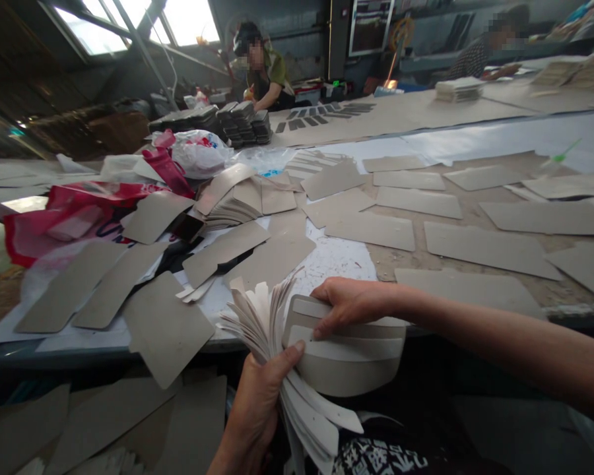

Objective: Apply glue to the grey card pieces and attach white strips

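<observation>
My left hand (262,396) is wrapped round the middle of a bundle of pale card strips (262,316), its thumb pressing on top. The strips fan out above and below the fist. My right hand (349,303) grips a grey-beige card sheet (356,376) with rounded corners, thumb on the near face and fingers behind its upper edge. Pale strips lie across that sheet, and its left side meets the bundle at my left thumb. Both hands are over the near table edge, close to my lap.
Flat card pieces (490,247) lie spread over the table. A stack of curved cards (237,204), a red plastic bag (79,211) and a white bag (200,152) sit left of centre. Across the table one person (272,72) works beside dark stacks (242,123); another person sits far right.
</observation>
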Demonstrator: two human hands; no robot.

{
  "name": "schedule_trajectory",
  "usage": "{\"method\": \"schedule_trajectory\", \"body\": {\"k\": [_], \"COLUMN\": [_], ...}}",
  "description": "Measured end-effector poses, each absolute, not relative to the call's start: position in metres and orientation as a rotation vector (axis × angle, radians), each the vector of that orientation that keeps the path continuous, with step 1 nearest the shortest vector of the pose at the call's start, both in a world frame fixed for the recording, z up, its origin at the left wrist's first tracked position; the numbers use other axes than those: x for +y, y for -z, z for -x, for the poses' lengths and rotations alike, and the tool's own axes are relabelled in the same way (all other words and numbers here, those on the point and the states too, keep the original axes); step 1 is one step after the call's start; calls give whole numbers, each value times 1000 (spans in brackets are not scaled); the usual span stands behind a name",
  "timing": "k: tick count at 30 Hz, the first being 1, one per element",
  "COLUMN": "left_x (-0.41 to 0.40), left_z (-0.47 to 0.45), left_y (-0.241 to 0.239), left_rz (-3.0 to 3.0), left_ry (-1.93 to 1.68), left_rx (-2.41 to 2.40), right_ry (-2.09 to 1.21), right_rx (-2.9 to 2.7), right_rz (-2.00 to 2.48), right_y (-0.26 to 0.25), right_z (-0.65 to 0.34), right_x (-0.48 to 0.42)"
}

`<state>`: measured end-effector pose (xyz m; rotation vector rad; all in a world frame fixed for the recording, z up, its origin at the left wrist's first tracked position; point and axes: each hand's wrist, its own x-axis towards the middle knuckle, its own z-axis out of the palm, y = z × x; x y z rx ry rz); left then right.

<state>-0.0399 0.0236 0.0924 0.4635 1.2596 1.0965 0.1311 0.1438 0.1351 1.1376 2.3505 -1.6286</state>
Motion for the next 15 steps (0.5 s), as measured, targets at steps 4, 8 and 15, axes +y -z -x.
{"method": "schedule_trajectory", "body": {"k": [4,8,15], "left_x": [23,23,30], "left_z": [40,40,42], "left_y": [-92,-90,-78], "left_rz": [-461,-462,-424], "left_ry": [-1095,-1099,-1085], "left_rx": [1259,1261,1287], "right_ry": [1615,1558,1350], "right_rx": [2356,2379,2517], "right_rz": [-1135,-1132,-1154], "right_y": [-136,-136,-128], "right_z": [-130,-131,-123], "right_x": [144,144,147]}}
